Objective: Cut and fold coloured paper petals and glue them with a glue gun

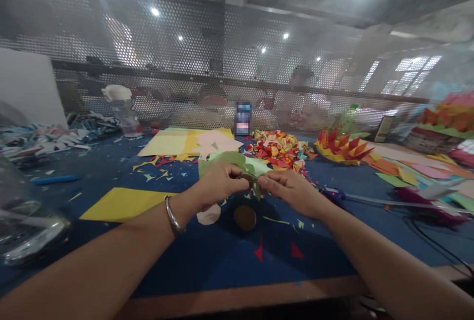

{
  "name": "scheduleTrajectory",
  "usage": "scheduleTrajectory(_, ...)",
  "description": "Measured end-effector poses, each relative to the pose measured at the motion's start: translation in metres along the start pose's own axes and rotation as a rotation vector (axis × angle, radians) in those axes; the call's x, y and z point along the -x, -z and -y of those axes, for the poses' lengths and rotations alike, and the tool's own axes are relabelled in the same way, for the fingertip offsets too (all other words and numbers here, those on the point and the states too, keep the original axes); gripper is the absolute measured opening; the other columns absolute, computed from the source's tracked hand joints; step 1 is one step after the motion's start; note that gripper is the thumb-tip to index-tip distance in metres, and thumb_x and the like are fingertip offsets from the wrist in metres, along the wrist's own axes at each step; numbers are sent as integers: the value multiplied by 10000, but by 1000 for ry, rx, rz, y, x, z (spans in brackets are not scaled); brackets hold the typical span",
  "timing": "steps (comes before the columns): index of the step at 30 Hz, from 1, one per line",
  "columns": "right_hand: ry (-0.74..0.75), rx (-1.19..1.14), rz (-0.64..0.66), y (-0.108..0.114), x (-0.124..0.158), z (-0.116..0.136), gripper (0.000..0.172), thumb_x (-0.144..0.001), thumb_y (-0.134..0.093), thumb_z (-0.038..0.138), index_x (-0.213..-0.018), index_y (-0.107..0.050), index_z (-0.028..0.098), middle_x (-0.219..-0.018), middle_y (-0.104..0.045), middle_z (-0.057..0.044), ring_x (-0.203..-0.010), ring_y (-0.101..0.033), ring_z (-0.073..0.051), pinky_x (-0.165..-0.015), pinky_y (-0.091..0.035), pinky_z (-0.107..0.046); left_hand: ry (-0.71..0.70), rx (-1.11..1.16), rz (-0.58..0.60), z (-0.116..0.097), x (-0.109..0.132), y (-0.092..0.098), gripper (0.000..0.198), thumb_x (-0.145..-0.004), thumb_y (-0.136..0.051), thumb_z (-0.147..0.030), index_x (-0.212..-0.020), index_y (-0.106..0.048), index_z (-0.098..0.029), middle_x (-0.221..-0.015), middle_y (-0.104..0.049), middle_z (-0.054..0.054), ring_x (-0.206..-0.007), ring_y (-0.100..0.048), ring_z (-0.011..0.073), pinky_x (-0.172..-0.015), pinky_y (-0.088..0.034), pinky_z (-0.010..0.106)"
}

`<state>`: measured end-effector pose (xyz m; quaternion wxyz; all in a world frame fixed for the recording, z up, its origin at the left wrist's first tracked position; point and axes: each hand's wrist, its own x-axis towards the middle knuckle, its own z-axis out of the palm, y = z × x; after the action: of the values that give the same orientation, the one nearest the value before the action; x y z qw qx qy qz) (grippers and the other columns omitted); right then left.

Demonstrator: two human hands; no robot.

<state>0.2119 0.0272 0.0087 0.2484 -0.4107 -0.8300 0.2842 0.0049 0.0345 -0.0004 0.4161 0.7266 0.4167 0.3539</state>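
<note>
1. Workpiece: a light green paper (222, 158) is raised above the middle of the desk (203, 270), between the two hands. Its far part spreads out behind the fingers; a narrow tip hangs at the near side.
2. Left hand (224, 184): thumb and fingers are pinched on the near edge of the paper. A bangle (172, 215) is on this wrist.
3. Right hand (291, 189): thumb and index finger are pressed together at the near right edge, apparently pinching the paper just beside the left fingertips. A small dark item shows between the two grips; it is too blurred to identify.
4. Handling: the paper is judged very light, thin and flexible. It should hold a crease but tear or crumple under a hard pull. Slip risk is judged low with dry fingertips.
5. Grip points: hold near the edge, with thumb and finger on opposite faces. Keep both grips close together, as here, to limit sagging; leave the broad far part unpressed.
6. Just below the hands: a brown disc (245, 218) and, to its left, a pale rounded piece (209, 215) lie on the desk.
7. Farther left: a yellow sheet (128, 205) lies flat near the left forearm.
8. Far side: a pile of cut paper (281, 148) lies right of centre, with a pointed orange-red paper piece (342, 148) to its right.
</note>
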Motion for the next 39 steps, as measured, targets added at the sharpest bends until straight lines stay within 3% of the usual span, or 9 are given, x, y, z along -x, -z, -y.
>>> scheduleTrajectory(21,48,107,-17,3,1,3,457,-933,-405,529,-669,-526,176,-635,-449,19,-581,-387,-104,-543,-271,-260,39,94,62,1,1,-2,98,-653,-557,-211,-578,-539,-151,-575,-366,-49,-554,-287,88,-510,-182,274)
scheduleTrajectory(39,63,90,-19,3,1,1,457,-936,-400,535,-651,-481,188,-619,-398,31,-566,-349,-103,-532,-262,-274,1,39,53,-2,1,-1,147,-667,-567,-222,-548,-507,-160,-568,-338,-46,-545,-267,89,-500,-181,282)
